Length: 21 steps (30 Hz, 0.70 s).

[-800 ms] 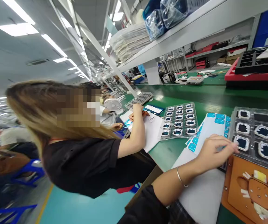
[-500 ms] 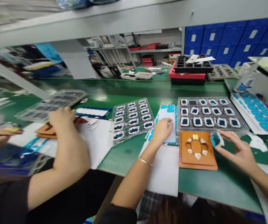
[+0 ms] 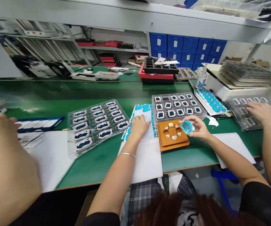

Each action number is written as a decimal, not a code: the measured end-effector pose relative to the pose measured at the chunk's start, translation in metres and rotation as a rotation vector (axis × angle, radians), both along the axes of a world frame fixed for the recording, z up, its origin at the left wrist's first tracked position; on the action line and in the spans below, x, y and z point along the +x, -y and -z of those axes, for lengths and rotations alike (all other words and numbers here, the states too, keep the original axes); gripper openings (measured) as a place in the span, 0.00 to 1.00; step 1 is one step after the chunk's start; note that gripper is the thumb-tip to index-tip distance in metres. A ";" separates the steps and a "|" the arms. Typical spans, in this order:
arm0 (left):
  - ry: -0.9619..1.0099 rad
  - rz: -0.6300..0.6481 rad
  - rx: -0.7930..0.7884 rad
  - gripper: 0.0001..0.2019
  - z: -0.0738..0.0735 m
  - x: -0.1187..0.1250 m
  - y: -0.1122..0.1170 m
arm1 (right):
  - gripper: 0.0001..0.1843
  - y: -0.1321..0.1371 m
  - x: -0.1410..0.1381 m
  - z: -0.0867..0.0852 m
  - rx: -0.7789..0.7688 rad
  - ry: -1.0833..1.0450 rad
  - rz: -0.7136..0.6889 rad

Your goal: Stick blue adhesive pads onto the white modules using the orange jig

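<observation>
My left hand (image 3: 139,125) rests palm down on a white sheet of blue stickers (image 3: 143,110), its fingers curled against the paper. My right hand (image 3: 198,127) pinches a small white part with a blue face (image 3: 187,126) just above the right edge of an orange fixture (image 3: 173,136). Behind the fixture lies a clear tray (image 3: 178,106) holding rows of the same white-and-dark parts. A white paper sheet (image 3: 147,161) lies under my left wrist on the green bench (image 3: 102,163).
A second clear tray of parts (image 3: 96,124) lies to the left. A co-worker's arm (image 3: 10,169) fills the left foreground; another person's hand (image 3: 259,111) rests on a tray (image 3: 244,116) at right. A blue-sticker sheet (image 3: 209,100), red and black trays (image 3: 157,70) and blue bins (image 3: 185,47) stand behind.
The view has swung right from the co-worker on the left to my own spot. My right hand has carried the blue-faced part left, up to the orange fixture.
</observation>
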<state>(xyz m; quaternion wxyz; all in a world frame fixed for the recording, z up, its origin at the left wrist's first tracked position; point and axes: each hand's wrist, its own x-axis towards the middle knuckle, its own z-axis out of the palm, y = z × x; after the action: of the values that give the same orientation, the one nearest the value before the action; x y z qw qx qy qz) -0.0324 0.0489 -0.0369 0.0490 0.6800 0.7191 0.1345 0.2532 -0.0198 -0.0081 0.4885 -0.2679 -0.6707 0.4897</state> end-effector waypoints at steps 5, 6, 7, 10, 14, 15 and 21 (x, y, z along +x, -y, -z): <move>-0.068 0.002 -0.015 0.31 -0.013 0.003 0.010 | 0.37 -0.001 -0.002 0.002 -0.074 -0.073 0.016; -0.069 -0.003 -0.007 0.31 -0.016 0.003 0.012 | 0.38 -0.001 -0.002 0.002 -0.085 -0.076 0.026; -0.065 -0.010 0.006 0.32 -0.019 0.003 0.014 | 0.39 -0.001 -0.002 0.002 -0.093 -0.073 0.038; -0.038 -0.043 0.086 0.32 -0.029 0.003 0.019 | 0.41 -0.001 0.000 0.000 -0.094 -0.037 0.087; 0.010 -0.060 0.256 0.26 -0.040 0.001 0.027 | 0.41 -0.016 0.007 -0.009 -0.058 0.056 0.173; 0.019 -0.055 0.300 0.25 -0.041 0.001 0.028 | 0.40 -0.025 0.008 -0.012 -0.048 0.091 0.199; 0.041 0.052 0.491 0.21 -0.041 0.000 0.028 | 0.32 -0.125 -0.019 -0.030 -0.009 0.365 0.393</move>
<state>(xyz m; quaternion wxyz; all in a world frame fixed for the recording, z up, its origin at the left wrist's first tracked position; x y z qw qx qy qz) -0.0322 0.0206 0.0037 -0.0996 0.6871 0.6458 0.3178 0.2343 0.1055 0.0223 0.4439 -0.4791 -0.6805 0.3321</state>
